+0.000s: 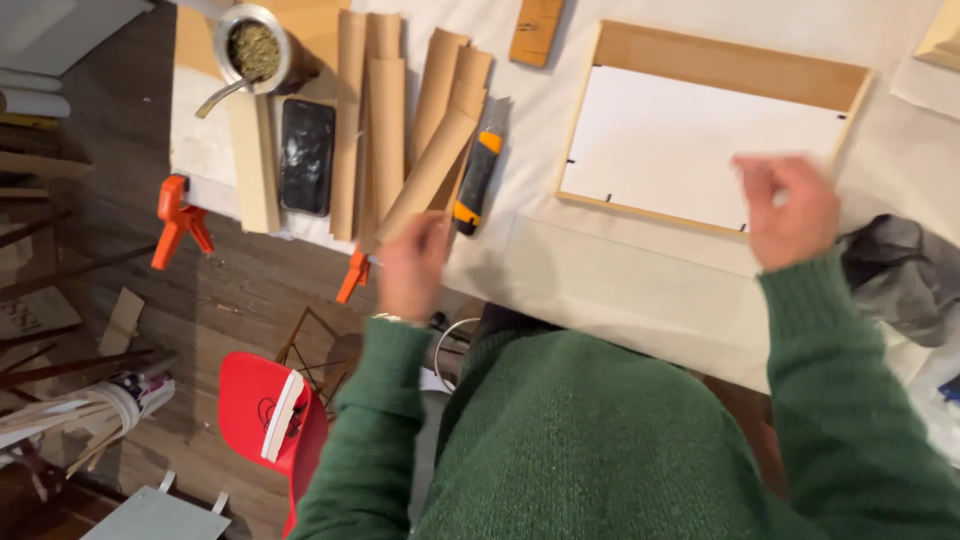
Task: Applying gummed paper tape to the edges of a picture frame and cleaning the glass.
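Note:
My left hand [413, 265] hovers at the table's near edge, just below several strips of brown paper [400, 130] and a yellow and black utility knife [476, 170]; it is blurred and seems to hold nothing. My right hand [790, 208] is raised over the lower right corner of a wooden frame [730, 65] with a white backing board [690, 140]; its fingers look curled, blurred by motion. Both arms wear green sweater sleeves.
A black phone [306, 155] lies beside a wooden slat [252, 160]. A metal cup of green herb [254, 48] stands at the back left. Orange clamps [178, 220] grip the table edge. A grey cloth [905, 270] lies right. A red chair [270, 415] stands below.

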